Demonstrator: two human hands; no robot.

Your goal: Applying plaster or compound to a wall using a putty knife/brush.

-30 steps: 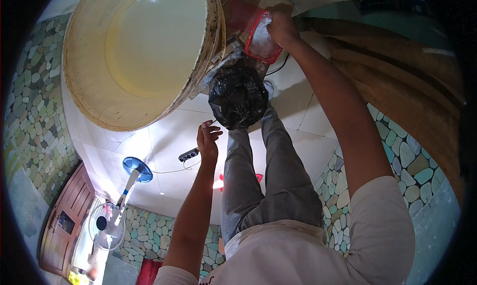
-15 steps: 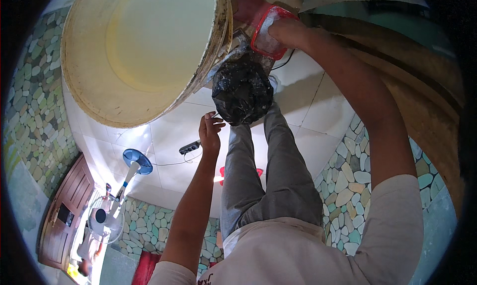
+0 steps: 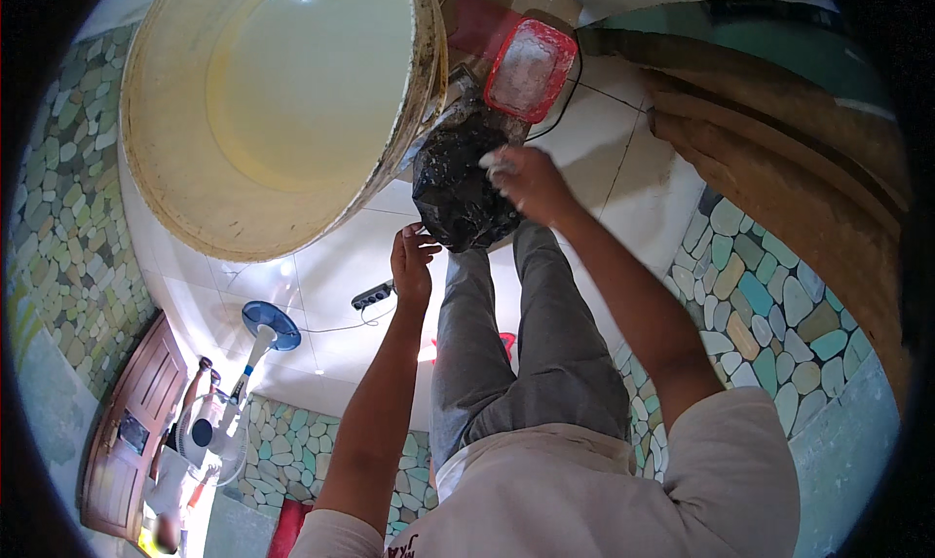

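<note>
A crumpled, shiny black plastic bag (image 3: 458,193) hangs or lies in front of my legs, beneath the rim of a big cream tub (image 3: 282,207) of cloudy pale liquid. Beside the bag's lower left edge is my left hand (image 3: 414,263), fingers curled together; what they pinch, if anything, is too small to make out. Over the bag's right side my right hand (image 3: 534,183) is closed, slightly blurred, with white stuff at its fingertips. Just beyond it stands a red plastic container (image 3: 532,68) with white, powdery material inside.
A stand fan with a blue base (image 3: 271,325) stands on the tiled floor to the left. Near my left hand lies a black power strip (image 3: 372,296) with a cord. Brown sheet-like material (image 3: 779,149) curves along the right. A wooden door (image 3: 136,427) is at lower left.
My right hand has come out of the red container and moved down and left to the black bag. My left hand has barely moved.
</note>
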